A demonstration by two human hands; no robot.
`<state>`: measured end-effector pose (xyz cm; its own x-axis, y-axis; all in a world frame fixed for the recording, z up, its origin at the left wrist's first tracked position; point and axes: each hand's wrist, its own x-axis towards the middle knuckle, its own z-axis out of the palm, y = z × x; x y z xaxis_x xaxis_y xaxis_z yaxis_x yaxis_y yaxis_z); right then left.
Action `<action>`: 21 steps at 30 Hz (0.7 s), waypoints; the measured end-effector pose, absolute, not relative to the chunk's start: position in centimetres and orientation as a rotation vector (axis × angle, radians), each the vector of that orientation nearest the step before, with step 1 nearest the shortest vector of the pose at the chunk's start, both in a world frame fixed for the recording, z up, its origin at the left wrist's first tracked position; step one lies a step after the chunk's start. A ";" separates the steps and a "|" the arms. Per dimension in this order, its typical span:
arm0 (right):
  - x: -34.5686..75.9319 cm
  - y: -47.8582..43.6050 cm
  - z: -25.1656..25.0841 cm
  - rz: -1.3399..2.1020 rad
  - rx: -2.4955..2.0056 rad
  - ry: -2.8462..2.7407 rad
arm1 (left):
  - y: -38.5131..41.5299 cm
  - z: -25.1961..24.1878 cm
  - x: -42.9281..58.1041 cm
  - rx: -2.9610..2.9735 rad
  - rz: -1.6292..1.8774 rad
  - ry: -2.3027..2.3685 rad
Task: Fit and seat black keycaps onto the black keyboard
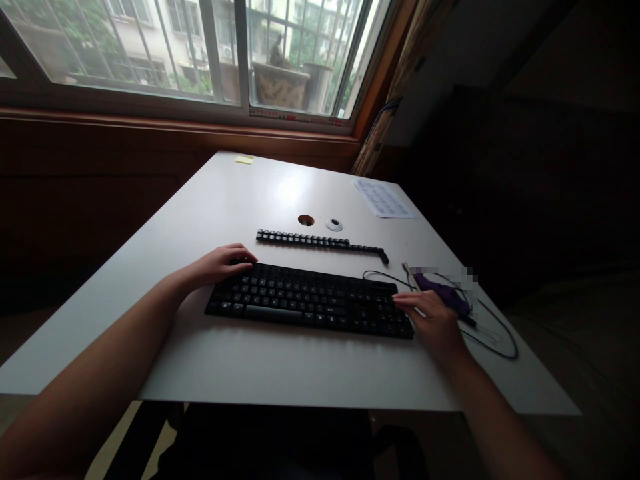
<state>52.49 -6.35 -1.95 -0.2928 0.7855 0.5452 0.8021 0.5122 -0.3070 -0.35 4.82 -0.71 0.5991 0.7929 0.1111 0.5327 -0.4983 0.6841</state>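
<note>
A black computer keyboard (295,300) lies flat on the white table, its back rows looking bare of keycaps. My left hand (227,259) grips the far left corner, fingers curled over the back edge and thumb along the side. At the right end, my right hand (425,313) is closed, its thumb and fingertips pressed together over the number pad. Whatever is between those fingertips is too small to make out. Behind the keyboard, loose black keycaps (305,239) stand in a long row, bending toward me at its right end.
Beside my right hand lie a purple cloth (440,293) and a looping black cable (505,353). Farther back on the white table (200,207) are a cable hole (306,220), a round ring-shaped cover (334,225), printed paper (383,199) and a yellow note (244,160).
</note>
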 end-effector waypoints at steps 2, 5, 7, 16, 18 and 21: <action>52.6 -6.3 -1.8 -0.049 -1.278 -2.129 | 4.9 -0.8 -0.4 2.221 0.557 1.043; 52.5 -6.7 -1.7 -0.082 -1.283 -2.160 | 4.9 -0.8 -0.4 2.224 0.554 1.037; 52.2 -7.1 -1.7 -0.102 -1.295 -2.183 | 5.0 -0.9 -0.4 2.227 0.553 1.034; 51.9 -9.7 -2.2 -0.141 -1.314 -2.333 | 5.0 -1.0 -0.5 2.223 0.565 1.033; 52.0 -10.0 -2.3 -0.124 -1.335 -2.359 | 5.0 -1.0 -0.4 2.219 0.563 1.033; 52.2 -10.2 -2.7 -0.094 -1.394 -2.343 | 4.9 -0.8 -0.4 2.221 0.561 1.031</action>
<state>52.21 -10.22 -2.65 -0.4157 0.8270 0.3786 0.8546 0.4976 -0.1486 -0.38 4.93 -0.84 0.6053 0.7876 0.1156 0.5242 -0.5037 0.6867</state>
